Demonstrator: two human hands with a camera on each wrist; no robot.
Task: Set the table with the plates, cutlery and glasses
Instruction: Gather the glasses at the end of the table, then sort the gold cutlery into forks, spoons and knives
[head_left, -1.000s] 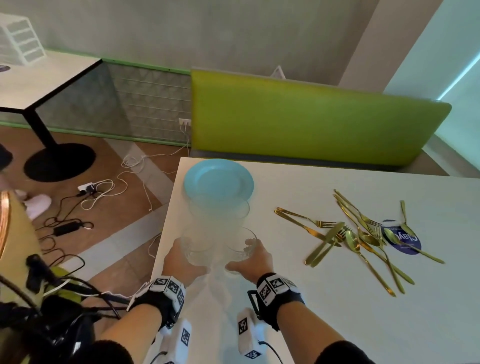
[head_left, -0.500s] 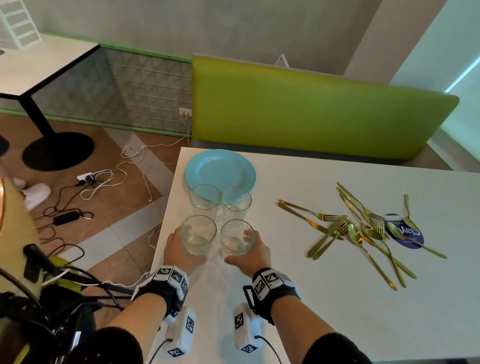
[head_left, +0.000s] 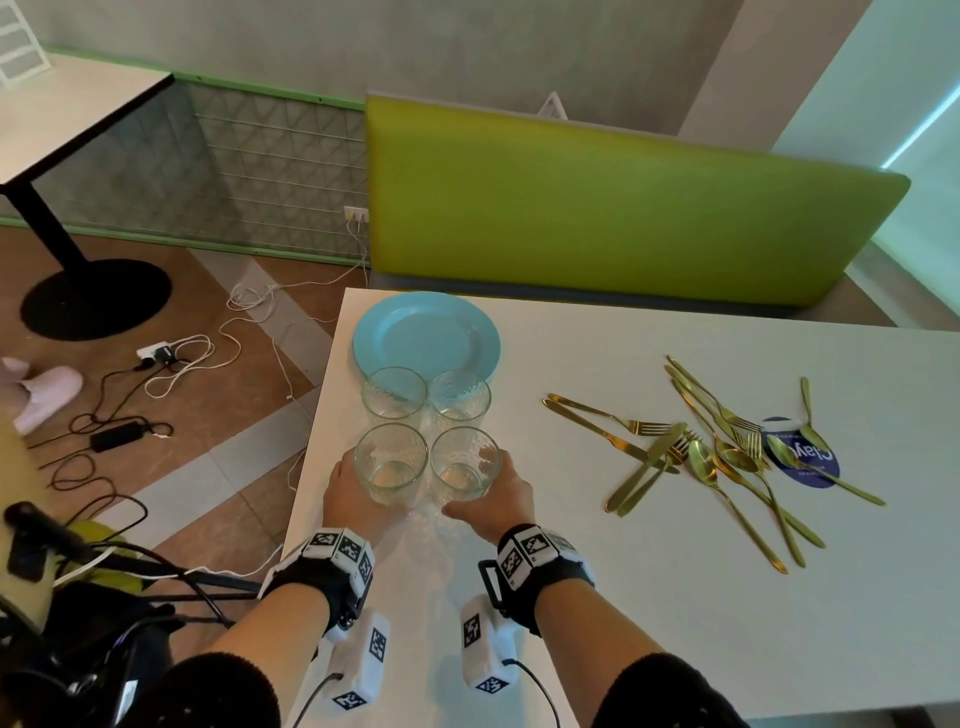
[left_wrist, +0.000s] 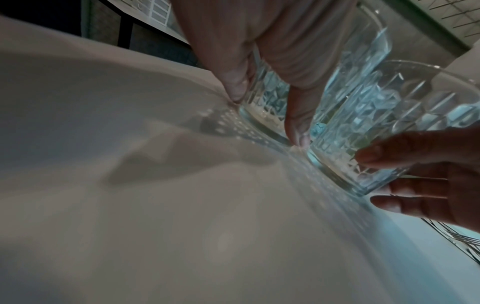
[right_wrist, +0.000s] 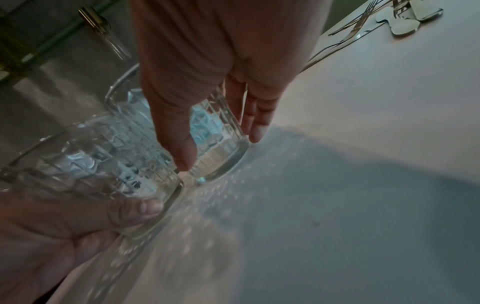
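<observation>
Four clear patterned glasses stand in a tight square near the left edge of the white table (head_left: 623, 597). My left hand (head_left: 347, 491) grips the near-left glass (head_left: 389, 465); its thumb (left_wrist: 298, 123) lies against the base. My right hand (head_left: 501, 499) grips the near-right glass (head_left: 466, 462), thumb (right_wrist: 179, 144) on one side and fingers (right_wrist: 255, 121) on the other. Both glasses rest on the table. The two far glasses (head_left: 395, 397) (head_left: 460, 397) stand just behind them, in front of a light-blue plate (head_left: 426, 332). Gold cutlery (head_left: 717, 452) lies scattered to the right.
A round blue sticker (head_left: 810, 462) lies under the cutlery. A green bench back (head_left: 623, 208) runs along the table's far side. Cables and a power strip (head_left: 161, 356) lie on the floor to the left, near another table's black foot (head_left: 93, 296).
The head view has steadied and tilted slightly. Both hands stay round the two near glasses, which stand in the same place.
</observation>
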